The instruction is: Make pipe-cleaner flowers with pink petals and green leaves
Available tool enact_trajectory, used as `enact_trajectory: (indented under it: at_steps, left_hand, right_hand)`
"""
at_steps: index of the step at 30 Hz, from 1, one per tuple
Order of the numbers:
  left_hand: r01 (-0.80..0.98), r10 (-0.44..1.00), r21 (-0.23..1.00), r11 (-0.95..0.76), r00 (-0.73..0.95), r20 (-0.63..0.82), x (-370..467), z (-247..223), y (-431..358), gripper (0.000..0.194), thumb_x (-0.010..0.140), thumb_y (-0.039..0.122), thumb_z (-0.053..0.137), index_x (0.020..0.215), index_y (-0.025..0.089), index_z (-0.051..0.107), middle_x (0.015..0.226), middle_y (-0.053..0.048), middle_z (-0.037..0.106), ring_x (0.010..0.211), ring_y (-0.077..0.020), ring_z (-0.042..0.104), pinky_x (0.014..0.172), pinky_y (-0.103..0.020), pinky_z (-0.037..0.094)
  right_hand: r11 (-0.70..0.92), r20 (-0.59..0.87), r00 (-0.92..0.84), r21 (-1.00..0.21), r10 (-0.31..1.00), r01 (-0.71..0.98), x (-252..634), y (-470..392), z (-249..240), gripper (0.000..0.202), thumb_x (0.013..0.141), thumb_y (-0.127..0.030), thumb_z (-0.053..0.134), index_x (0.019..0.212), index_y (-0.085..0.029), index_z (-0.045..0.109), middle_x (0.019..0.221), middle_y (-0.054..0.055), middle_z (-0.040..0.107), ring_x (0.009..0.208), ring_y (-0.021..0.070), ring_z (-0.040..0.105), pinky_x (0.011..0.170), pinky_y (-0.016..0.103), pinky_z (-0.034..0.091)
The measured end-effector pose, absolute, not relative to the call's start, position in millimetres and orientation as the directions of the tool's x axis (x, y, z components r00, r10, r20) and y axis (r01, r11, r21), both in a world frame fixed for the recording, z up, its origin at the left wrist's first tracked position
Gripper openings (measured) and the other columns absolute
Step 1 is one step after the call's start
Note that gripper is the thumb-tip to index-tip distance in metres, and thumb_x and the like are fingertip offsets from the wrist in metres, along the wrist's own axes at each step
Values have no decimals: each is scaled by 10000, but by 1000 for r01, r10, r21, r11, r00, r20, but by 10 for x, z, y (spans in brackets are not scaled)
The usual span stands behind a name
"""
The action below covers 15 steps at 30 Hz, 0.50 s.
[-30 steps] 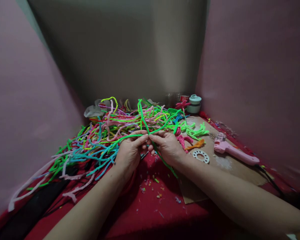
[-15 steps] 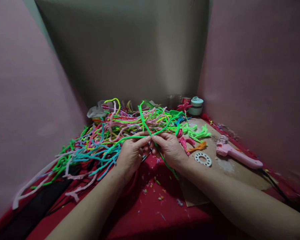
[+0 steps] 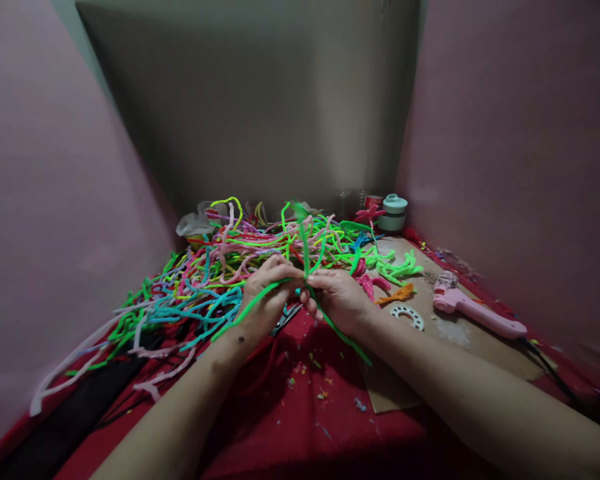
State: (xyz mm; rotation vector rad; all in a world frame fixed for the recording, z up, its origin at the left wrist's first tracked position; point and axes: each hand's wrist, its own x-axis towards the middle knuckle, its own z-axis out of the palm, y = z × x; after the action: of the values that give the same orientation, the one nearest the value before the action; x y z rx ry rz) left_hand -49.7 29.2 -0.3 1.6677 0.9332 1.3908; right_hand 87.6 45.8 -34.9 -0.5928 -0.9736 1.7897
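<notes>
Bright green pipe cleaners (image 3: 306,247) cross at one point between my fingertips, their ends spreading in several directions. My left hand (image 3: 270,293) is closed on them in a pinch, and one green end lies over its back toward the wrist. Fingertips of my right hand (image 3: 337,297) pinch the same crossing from the other side. One end hangs down below the right hand toward the cloth, and another rises upright, its tip blurred. Scissors (image 3: 286,319) appear partly hidden under the left hand.
A heap of colourful pipe cleaners (image 3: 220,267) covers the back left. On the right, a cardboard sheet (image 3: 460,347) bears a pink glue gun (image 3: 480,313), a white ring with holes (image 3: 407,317) and green fuzzy pieces (image 3: 400,265). Behind stands a pale-blue jar (image 3: 393,212). Scraps dot the red cloth (image 3: 300,413).
My left hand has turned, showing more of its back. The left green end has swung down over that hand, and the upper ends have shifted right, one now upright.
</notes>
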Motion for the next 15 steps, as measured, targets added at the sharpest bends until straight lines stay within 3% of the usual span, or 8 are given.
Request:
enact_trajectory:
  at_steps: [3,8,13,15]
  left_hand:
    - [166,861,848,-503,182,475,-550,-4,348,175,575,50,718,622,219,719,714,-18,560,681,-124,505,655,-189,388]
    - [314,792,730,-608,309,527,-635,-56,429,232,635,42,662,714,248,733,764,-25,575,725,-132,491,712,-190,366]
    - [226,846,819,-527,234,480,-637,-19,410,159,606,61,702,647,213,718,754,-38,597,740,-133,525,721,-184,387]
    - [182,866,852,-490,214,452,-626,16,387,112,610,96,715,665,193,718,727,-43,608,683,-128,540,656,-187,408]
  right_hand:
    - [-215,33,-432,-831,901,-514,892,475,-346,94,628,-220,589,607,-136,552,482,14,601,347,94,484,287,180,337]
    - [-268,35,-499,-810,866,-521,923,486,-327,190,674,-315,623,659,-129,589,545,22,628,397,98,532,323,181,393]
    - [-186,97,-505,-857,858,-481,926,506,-348,227,577,-256,753,655,-109,598,579,14,632,454,98,567,403,202,468]
    - [-169,90,-473,-863,876,-477,924,511,-356,229,580,-259,752,658,-105,602,570,12,624,447,93,557,391,196,454]
